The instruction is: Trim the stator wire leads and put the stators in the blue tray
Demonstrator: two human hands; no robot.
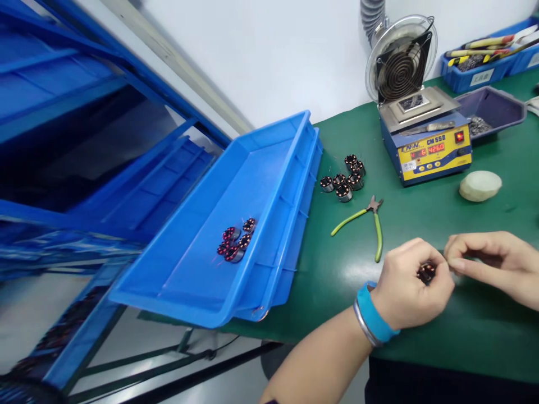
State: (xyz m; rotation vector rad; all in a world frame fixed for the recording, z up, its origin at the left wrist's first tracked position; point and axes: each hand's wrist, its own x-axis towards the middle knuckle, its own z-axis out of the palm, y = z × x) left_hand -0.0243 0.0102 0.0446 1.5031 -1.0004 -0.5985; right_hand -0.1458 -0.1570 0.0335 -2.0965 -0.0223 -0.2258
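My left hand [415, 283] is curled around a small motor stator [426, 272], whose copper windings show between thumb and forefinger. A blue band and a metal bangle circle that wrist. Close against it, my right hand [492, 264] is pinched at the fingertips; whatever lies between them is too small to make out. Green-handled cutters [374, 210] lie on the table beyond my left hand, jaws pointing away. Farther back, several more stators [344, 193] stand in a cluster, thin wire ends sticking up from some.
Stacked blue trays [202, 224] stand at the left, with several stators [234, 253] in the top one. At the back are a CM 552 solder pot [435, 151], a fume fan [400, 67], a purple scoop tray [497, 106], a pale oval block [480, 185] and a blue tool bin [475, 78].
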